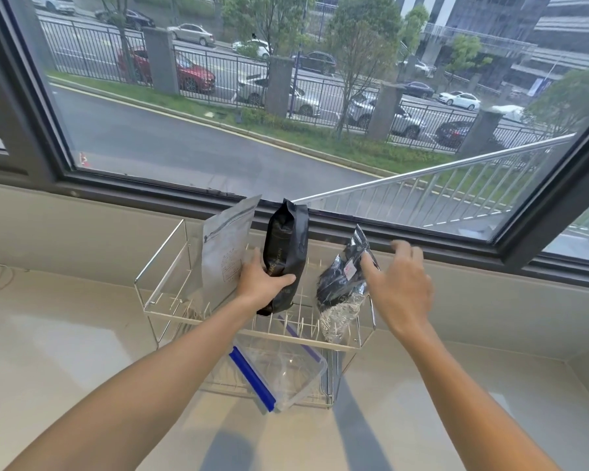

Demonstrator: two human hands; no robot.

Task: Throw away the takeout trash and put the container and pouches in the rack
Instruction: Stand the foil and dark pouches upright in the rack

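Gripping a black pouch (285,256) around its middle, the left hand (261,279) holds it upright over the top tier of a two-level wire rack (157,266) that sits on a pale counter (65,351) below a wide window (252,96). From my remote seat I see the thumb wrapped across the front of the pouch and the fingers hidden behind it, with the pouch's lower end down among the rack's upright pins. Just to its left, a grey pouch (225,253) with a zip seal stands tilted against the rack's raised side frame, its near edge touching the same hand. To the right, a shiny silver-and-black pouch (342,290) stands in the top tier, its crumpled foil base resting at the front rail. The right hand (402,287) is spread wide beside it, fingers apart; its fingertips meet the pouch's upper edge, though the hand is blurred and I cannot tell whether they press on it or only brush it. On the lower tier lies a clear plastic container (286,372) with a blue clip (252,379) along one side, one corner poking out past the front of the rack. Both bare forearms reach in from the bottom of the view. Beyond the glass, a road, a railing fence and parked cars are visible.
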